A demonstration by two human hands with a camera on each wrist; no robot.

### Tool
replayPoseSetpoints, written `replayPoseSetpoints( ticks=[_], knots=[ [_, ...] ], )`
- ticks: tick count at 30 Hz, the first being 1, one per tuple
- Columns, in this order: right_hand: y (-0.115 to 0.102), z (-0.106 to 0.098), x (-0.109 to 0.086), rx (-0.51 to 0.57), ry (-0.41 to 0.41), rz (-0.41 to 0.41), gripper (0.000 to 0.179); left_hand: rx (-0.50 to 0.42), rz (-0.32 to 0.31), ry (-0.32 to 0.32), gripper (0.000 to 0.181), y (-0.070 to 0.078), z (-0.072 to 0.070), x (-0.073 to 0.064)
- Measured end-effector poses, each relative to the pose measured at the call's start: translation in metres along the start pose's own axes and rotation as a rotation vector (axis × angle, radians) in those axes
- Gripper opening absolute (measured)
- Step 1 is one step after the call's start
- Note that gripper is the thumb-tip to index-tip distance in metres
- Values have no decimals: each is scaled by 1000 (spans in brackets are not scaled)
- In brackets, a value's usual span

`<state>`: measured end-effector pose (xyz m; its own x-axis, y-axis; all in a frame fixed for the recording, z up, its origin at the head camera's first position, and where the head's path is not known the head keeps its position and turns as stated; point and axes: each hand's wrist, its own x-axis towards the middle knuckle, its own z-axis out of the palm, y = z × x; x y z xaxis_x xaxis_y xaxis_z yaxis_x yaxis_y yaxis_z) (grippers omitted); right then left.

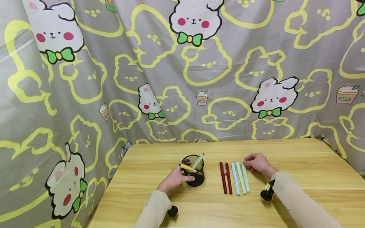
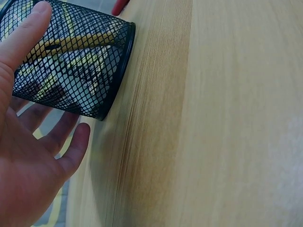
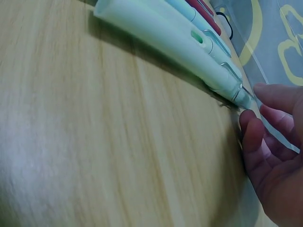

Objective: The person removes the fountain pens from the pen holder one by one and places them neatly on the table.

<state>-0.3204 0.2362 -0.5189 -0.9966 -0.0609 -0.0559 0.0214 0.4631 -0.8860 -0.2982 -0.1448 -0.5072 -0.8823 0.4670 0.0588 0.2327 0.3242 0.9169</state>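
My left hand [image 1: 175, 177] holds a black mesh pen cup [image 1: 195, 181], its thumb on the near side and its fingers round the far side. In the left wrist view, the thumb lies against the cup's mesh [image 2: 85, 61]. A yellow pen [image 1: 188, 168] and a light green pen [image 1: 198, 161] lean inside it. Over on the right, the fingertips of my right hand [image 1: 259, 163] pinch the far end of the rightmost light green pen [image 1: 246, 180]. In the right wrist view, that pen [image 3: 165, 45] lies along the table, with thumb and finger at its clip end.
Left of that pen lie another light green pen [image 1: 241, 179], a light blue pen [image 1: 235, 179] and two dark red pens [image 1: 223, 178], side by side on the wooden table [image 1: 206, 216]. A patterned curtain [image 1: 166, 72] hangs behind the table and at its left.
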Motion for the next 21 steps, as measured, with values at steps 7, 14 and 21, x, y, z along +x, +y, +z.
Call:
replayPoseSetpoints(
  ticks=[7, 14, 21],
  knots=[
    [-2, -3, 1, 0, 9, -3, 25, 19, -9, 1, 76, 0, 0, 1],
    [-15, -3, 3, -43, 15, -73, 23, 26, -8, 9, 77, 1, -1, -2],
    [-41, 9, 3, -17, -32, -182, 27, -2, -14, 5, 76, -1, -1, -2]
  ],
)
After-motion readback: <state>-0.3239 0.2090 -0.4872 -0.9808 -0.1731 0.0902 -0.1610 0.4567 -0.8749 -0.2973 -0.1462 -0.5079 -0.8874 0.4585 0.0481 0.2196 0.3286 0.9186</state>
